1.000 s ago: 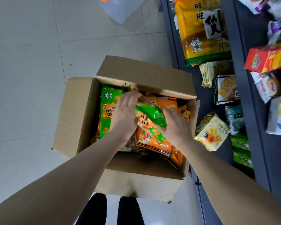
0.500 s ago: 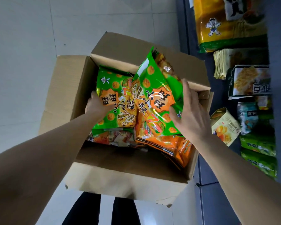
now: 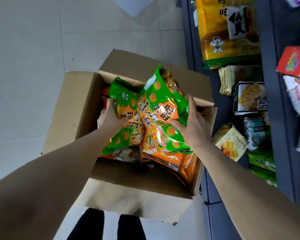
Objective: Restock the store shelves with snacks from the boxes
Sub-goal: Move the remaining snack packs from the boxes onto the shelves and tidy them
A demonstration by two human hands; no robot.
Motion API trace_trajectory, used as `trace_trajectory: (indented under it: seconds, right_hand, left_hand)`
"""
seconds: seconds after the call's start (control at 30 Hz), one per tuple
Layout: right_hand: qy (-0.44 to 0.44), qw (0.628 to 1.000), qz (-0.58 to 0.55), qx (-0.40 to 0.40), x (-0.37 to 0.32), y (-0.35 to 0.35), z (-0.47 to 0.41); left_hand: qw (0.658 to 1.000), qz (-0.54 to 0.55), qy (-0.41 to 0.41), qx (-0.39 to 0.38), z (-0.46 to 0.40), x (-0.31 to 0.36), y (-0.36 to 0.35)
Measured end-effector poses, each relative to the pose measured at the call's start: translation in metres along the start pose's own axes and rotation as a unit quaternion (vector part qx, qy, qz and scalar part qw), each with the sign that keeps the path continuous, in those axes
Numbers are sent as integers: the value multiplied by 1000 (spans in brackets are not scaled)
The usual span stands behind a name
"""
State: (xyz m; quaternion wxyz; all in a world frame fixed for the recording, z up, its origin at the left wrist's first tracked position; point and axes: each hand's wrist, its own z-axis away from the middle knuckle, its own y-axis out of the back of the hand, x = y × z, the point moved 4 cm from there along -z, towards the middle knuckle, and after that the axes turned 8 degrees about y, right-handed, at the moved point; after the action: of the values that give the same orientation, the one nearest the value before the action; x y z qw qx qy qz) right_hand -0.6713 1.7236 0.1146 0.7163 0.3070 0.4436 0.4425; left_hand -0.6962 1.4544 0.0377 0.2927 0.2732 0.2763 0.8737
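An open cardboard box (image 3: 73,111) stands on the floor in front of me, filled with green and orange snack bags. My left hand (image 3: 111,118) grips a green snack bag (image 3: 126,108) at its left edge, above the box. My right hand (image 3: 192,125) holds a second green bag (image 3: 164,104) from the right side, thumb across its front and fingers behind it. The two bags overlap and are lifted partly out of the box. Orange bags (image 3: 164,158) lie beneath them inside the box.
A dark grey shelf unit (image 3: 267,104) runs along the right, holding a big yellow rice-cracker pack (image 3: 220,37), a beige croissant bag (image 3: 230,142), green bags (image 3: 261,163) and a red box (image 3: 293,61). Pale tiled floor (image 3: 33,66) lies to the left. My legs show below the box.
Both hands went from pressing on bags inside the box to lifting two green bags up out of it. The bags now stand a little higher and the view has shifted slightly.
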Motion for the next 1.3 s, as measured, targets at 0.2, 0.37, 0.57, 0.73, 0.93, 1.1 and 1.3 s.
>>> trace_trajectory:
  seconds: [0.2,0.37,0.57,0.73,0.93,1.1,1.3]
  right_hand:
    - [-64,997,-44,27,-10,27,54]
    - [-112,987,-92,73,-13,53,127]
    - [-129,980,-91,118,-52,113,218]
    - [-137,978,-42,153,-93,182,294]
    - [-130,961,14,245,-122,278,372]
    - [-135,933,57,329,-135,351,432]
    - [-156,901,103,393,-152,439,501]
  left_hand:
    - [997,-61,-57,-2,69,-13,29]
    - [993,-56,-107,-12,123,-12,64]
    - [977,-55,-208,-15,203,22,137]
    - [947,-57,-315,-12,293,65,212]
    - [895,-105,-432,39,387,124,289]
    - [855,-94,-508,42,445,172,331]
    - [805,-75,-586,49,534,230,368]
